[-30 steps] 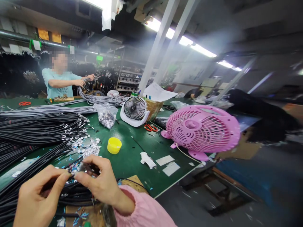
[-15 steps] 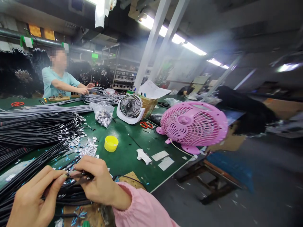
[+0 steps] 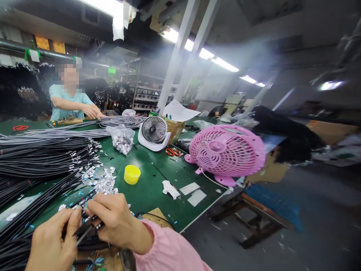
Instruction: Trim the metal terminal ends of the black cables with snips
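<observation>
My left hand (image 3: pixel 52 241) is closed at the lower left, thumb and forefinger pinched on a black cable that the fingers mostly hide. Close beside it, my right hand (image 3: pixel 115 220) is closed round a small bladed tool (image 3: pixel 86 234) with a dark, riveted grip. Its pale metal edge points down and left, towards my left fingers. Below and around both hands run more black cables (image 3: pixel 17 246). Just beyond them lies a heap of silver foil scraps (image 3: pixel 105 181), with bits of blue wire scattered about.
On the green table (image 3: pixel 152 188) stand a yellow cup (image 3: pixel 132 174), a white fan (image 3: pixel 153 131) and a large pink fan (image 3: pixel 225 152). Red-handled scissors (image 3: pixel 172 152) and a plastic bag (image 3: pixel 121 139) lie there too. Across the table, a person (image 3: pixel 70 99) handles grey cables (image 3: pixel 56 133).
My right hand has turned, and the bladed tool now tilts downward between my hands. The view has shifted slightly right. Across the table, the person's hands have lowered onto the grey cables.
</observation>
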`<state>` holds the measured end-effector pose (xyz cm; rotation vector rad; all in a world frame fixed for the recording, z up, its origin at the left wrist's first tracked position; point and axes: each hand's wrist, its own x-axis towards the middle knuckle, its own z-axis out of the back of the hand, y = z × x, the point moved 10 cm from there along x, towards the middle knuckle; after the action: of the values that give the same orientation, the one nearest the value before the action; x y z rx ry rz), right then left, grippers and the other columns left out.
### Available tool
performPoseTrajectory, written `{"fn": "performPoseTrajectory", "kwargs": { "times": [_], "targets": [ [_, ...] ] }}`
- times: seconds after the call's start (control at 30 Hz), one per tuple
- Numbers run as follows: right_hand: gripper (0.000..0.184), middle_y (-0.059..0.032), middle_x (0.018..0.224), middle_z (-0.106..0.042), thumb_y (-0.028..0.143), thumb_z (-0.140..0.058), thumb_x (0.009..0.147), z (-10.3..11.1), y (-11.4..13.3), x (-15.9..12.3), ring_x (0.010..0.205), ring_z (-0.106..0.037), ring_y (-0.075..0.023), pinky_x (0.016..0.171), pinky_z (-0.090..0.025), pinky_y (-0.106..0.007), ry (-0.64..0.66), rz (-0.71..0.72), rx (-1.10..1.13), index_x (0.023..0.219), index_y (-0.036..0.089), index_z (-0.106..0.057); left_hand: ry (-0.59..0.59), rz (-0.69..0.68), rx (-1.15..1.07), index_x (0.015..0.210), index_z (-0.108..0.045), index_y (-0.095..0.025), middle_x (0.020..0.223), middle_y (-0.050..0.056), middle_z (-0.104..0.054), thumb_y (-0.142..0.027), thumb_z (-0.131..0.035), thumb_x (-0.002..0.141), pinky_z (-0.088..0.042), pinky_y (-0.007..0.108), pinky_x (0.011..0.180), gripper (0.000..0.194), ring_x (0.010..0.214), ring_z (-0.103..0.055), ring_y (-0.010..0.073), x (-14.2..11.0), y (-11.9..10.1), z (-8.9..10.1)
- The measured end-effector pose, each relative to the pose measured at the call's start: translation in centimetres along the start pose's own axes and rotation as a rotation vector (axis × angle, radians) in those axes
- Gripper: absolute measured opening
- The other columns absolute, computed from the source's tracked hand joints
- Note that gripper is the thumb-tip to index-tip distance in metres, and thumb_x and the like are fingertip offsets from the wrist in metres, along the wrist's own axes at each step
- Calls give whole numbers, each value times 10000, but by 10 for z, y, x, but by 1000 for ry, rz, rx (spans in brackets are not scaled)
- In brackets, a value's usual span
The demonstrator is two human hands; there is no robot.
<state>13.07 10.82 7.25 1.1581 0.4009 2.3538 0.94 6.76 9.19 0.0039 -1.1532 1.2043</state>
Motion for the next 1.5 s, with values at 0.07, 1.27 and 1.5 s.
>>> {"fn": "performPoseTrajectory", "kwargs": {
  "times": [0.07,1.27,1.5],
  "targets": [
    [334,-4,662,-582,373,-620,1005,-2,-12,-3,597,-519,-145,543,-439,-264,1,-114,198,705,225,-623,75,22,-77,529,-642,-272,407,-60,-516,-625,-526,1001,-321,211,295,600,318,-457,113,-3,12,-4],
    [355,85,488,-352,387,-660,817,11,-65,-8,413,-272,-85,399,-239,-238,-312,-593,812,589,249,-425,189,374,-317,570,-720,-250,598,-24,-617,-888,-710,701,-466,210,514,651,559,-565,139,-5,23,-5],
    [212,7,613,-572,310,-712,798,29,-21,-1,569,-480,-137,537,-372,-272,-302,-205,394,644,221,-596,102,501,-353,580,-722,-231,593,-34,-593,-920,-716,651,-445,207,504,692,552,-542,131,-14,30,-3]
  ]
}}
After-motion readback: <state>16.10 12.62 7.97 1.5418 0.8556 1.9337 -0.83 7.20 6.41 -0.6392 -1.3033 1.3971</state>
